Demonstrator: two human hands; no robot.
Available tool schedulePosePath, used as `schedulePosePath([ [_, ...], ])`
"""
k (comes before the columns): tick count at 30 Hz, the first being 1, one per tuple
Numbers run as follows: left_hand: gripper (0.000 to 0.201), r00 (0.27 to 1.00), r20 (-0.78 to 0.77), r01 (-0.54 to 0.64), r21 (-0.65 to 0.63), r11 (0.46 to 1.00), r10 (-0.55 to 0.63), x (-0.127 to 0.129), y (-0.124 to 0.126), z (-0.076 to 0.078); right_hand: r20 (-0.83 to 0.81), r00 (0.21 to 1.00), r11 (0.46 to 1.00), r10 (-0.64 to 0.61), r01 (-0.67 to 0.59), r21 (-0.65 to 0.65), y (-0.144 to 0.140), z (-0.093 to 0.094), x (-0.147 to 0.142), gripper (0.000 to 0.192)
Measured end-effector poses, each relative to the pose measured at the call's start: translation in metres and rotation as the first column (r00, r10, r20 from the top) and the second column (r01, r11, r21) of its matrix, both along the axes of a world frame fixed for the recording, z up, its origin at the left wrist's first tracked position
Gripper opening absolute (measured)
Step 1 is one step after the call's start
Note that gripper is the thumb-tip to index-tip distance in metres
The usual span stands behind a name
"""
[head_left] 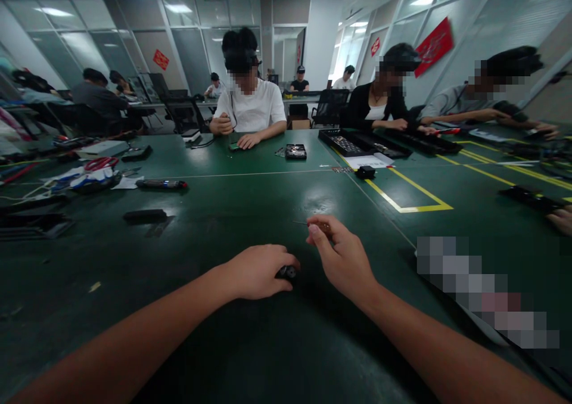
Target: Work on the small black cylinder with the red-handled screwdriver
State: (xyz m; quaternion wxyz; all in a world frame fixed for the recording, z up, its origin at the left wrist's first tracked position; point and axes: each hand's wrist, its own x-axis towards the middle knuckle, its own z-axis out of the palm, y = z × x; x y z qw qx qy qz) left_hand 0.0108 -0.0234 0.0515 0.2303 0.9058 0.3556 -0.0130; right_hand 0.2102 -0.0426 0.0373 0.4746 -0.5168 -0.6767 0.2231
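Observation:
My left hand (263, 271) rests on the green table with its fingers curled over a small black part (288, 272). Round details show on the end of that part; most of it is hidden under the fingers. My right hand (344, 255) is raised just to the right, pinching a screwdriver (325, 228) by its reddish-brown handle. The thin shaft points left, above the table and beyond the black part, apart from it.
Farther left lie a black block (145, 216), a marker-like tool (161, 184) and bundled cables (96, 174). A blurred-out device (482, 297) stands at right. Ahead are a small black cube (365, 172), a parts box (295, 151) and black trays (344, 142). Co-workers sit across the table (250, 183).

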Motion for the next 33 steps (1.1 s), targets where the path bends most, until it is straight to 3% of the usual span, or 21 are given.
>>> schedulePosePath([
  [10,0.024,0.999,0.021,-0.031,-0.039,0.999,0.031,-0.001,0.006,-0.005,0.002,1.000,1.000,0.025,-0.025,-0.015,-0.001,0.001,0.002,0.022],
  [17,0.030,0.972,0.111,-0.174,-0.245,0.954,0.206,-0.032,0.022,0.003,0.046,0.998,0.998,0.039,-0.037,-0.043,-0.003,0.002,0.001,0.023],
  [21,0.032,0.908,0.226,-0.265,-0.345,0.900,0.354,-0.059,0.032,0.004,0.051,0.997,0.997,0.061,-0.058,-0.060,-0.003,0.001,0.001,0.024],
  [24,0.041,0.754,0.296,-0.383,-0.527,0.758,0.586,-0.083,0.036,0.001,0.050,0.996,0.995,0.072,-0.068,-0.074,-0.001,-0.001,0.001,0.025],
  [27,0.036,0.461,0.436,-0.387,-0.685,0.617,0.773,-0.110,0.039,0.002,0.065,0.993,0.990,0.100,-0.093,-0.105,0.001,-0.004,0.000,0.025],
  [30,0.022,0.158,0.496,-0.355,-0.779,0.518,0.854,-0.135,0.040,0.012,0.107,0.984,0.983,0.141,-0.126,-0.132,0.001,-0.007,-0.003,0.027],
  [33,0.016,-0.048,0.486,-0.315,-0.837,0.448,0.873,-0.159,0.039,0.027,0.151,0.970,0.974,0.188,-0.165,-0.153,0.001,-0.009,-0.006,0.032],
])
